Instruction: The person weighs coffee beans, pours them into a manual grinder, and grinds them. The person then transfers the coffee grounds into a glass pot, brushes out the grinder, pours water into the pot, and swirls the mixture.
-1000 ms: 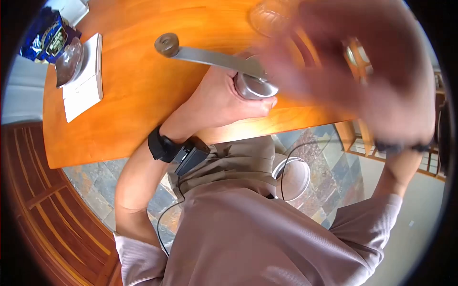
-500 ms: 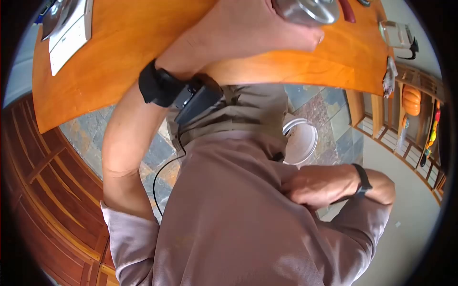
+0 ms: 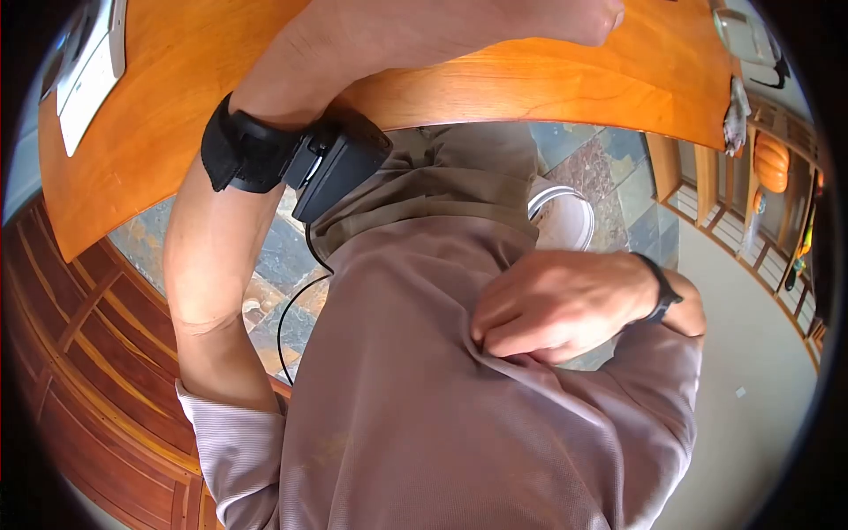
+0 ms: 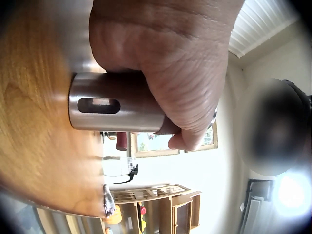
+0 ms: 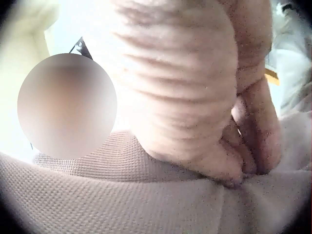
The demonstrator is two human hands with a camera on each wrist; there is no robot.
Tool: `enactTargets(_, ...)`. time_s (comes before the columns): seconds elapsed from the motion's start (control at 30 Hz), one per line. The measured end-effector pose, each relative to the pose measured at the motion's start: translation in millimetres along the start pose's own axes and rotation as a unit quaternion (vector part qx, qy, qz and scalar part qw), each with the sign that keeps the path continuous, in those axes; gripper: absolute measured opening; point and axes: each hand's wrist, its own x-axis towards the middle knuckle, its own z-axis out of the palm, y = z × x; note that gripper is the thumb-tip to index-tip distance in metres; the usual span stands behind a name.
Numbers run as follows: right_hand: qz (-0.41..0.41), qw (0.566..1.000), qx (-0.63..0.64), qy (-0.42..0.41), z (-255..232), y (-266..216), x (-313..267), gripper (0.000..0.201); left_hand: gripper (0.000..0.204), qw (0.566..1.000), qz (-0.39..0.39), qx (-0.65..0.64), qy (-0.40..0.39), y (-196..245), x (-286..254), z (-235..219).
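Observation:
My left hand [image 3: 459, 31] grips a steel hand coffee grinder [image 4: 117, 119], its fingers wrapped round the upper body. In the left wrist view the grinder's base meets the wooden table [image 4: 34, 112], and a slot-shaped window [image 4: 99, 106] shows low on its side. The grinder lies beyond the top of the head view. My right hand [image 3: 565, 305] is at the front of the mauve shirt [image 3: 397, 380], pinching a fold of the cloth between thumb and fingers. In the right wrist view those fingertips [image 5: 234, 178] press together at the knit fabric.
A white device [image 3: 88, 88] lies at the table's left end. At its right end are a glass jar [image 3: 746, 35] and a crumpled cloth [image 3: 735, 115]. A white bucket [image 3: 565, 216] stands on the slate floor below. A cable [image 3: 281, 331] hangs from the left wrist camera.
My right hand has left the grinder's crank area and come down to the shirt, where it now pulls up a fold. The head view has tilted down; the left hand keeps its grip.

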Motion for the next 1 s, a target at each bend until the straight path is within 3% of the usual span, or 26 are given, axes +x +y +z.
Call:
enactTargets(0.1, -0.004, 0.970, -0.111, 0.215, -53.4, -7.3, -23.5, 0.005, 0.037, 0.999, -0.001, -0.032, 0.012, -2.5, -3.2, 3.8)
enactTargets(0.13, -0.004, 0.970, -0.109, 0.216, -51.4, -11.3, -35.4, 0.005, 0.038, 0.999, -0.019, -0.036, 0.029, -2.3, -3.0, 5.6)
enactTargets(0.2, 0.232, 0.953, -0.183, 0.072, -43.7, -21.8, -52.8, 0.014, 0.038, 0.998, -0.033, -0.035, 0.045, -1.3, -0.3, 2.8)
enactTargets(0.23, 0.229, 0.939, -0.250, 0.066, -40.5, -40.0, -46.4, 0.016, 0.039, 0.999, -0.041, -0.015, 0.032, 0.8, -2.3, 1.5)
enactTargets(0.27, 0.124, 0.968, -0.192, 0.109, -40.6, -53.1, -41.3, 0.018, 0.040, 0.999, -0.046, 0.005, 0.017, 3.1, -2.7, 0.5)
enactTargets(0.3, -0.069, 0.974, -0.075, 0.203, -21.8, -54.1, -43.2, 0.021, 0.040, 0.999, -0.046, 0.003, 0.012, 13.0, -4.1, 0.9)
enactTargets(0.33, -0.211, 0.970, -0.003, 0.123, -24.6, -63.8, -32.2, 0.025, 0.042, 0.996, -0.078, 0.045, 0.014, 30.0, -6.8, 2.2)
enactTargets(0.37, -0.185, 0.981, 0.035, 0.051, -25.5, -84.3, -15.6, 0.026, 0.043, 0.990, -0.104, 0.089, 0.015, 40.7, -3.5, 3.0)
enactTargets(0.4, -0.186, 0.981, 0.063, 0.002, -25.1, -92.0, 9.2, 0.030, 0.044, 0.992, -0.107, 0.037, 0.064, 17.7, -5.8, 4.1)
enactTargets(0.43, -0.189, 0.981, 0.053, -0.001, -26.2, -94.1, 21.6, 0.030, 0.044, 0.992, -0.098, 0.043, 0.062, 15.2, -8.7, 5.6)
enactTargets(0.5, -0.161, 0.977, 0.056, -0.132, -29.4, -97.4, 38.9, 0.034, 0.047, 0.986, -0.157, 0.032, 0.042, 16.5, -9.0, 1.5)
enactTargets(0.63, -0.183, 0.968, 0.074, -0.154, -35.5, -102.9, 56.4, 0.034, 0.033, 0.993, -0.073, 0.082, 0.052, 11.9, -3.5, 5.3)
enactTargets(0.7, -0.186, 0.969, 0.073, -0.149, -45.1, -110.7, 56.2, 0.033, 0.037, 0.994, -0.095, 0.062, 0.000, 17.2, -2.5, 4.4)
enactTargets(0.73, -0.189, 0.969, 0.083, -0.133, -45.7, -113.6, 55.8, 0.033, 0.038, 0.986, -0.147, 0.063, 0.040, 22.0, -7.3, 10.8)
enactTargets(0.87, -0.152, 0.978, 0.091, -0.110, -44.9, -113.9, 63.4, 0.031, 0.033, 0.996, -0.083, -0.021, 0.011, 12.9, -9.4, 5.8)
enactTargets(0.93, -0.148, 0.970, 0.047, -0.187, -46.1, -116.3, 73.5, 0.035, 0.039, 0.993, -0.119, -0.012, 0.004, 15.5, -8.2, 4.9)
enactTargets(1.0, -0.140, 0.970, 0.032, -0.197, -53.3, -126.4, 70.7, 0.036, 0.040, 0.992, -0.122, -0.019, 0.010, 15.9, -11.1, 7.9)
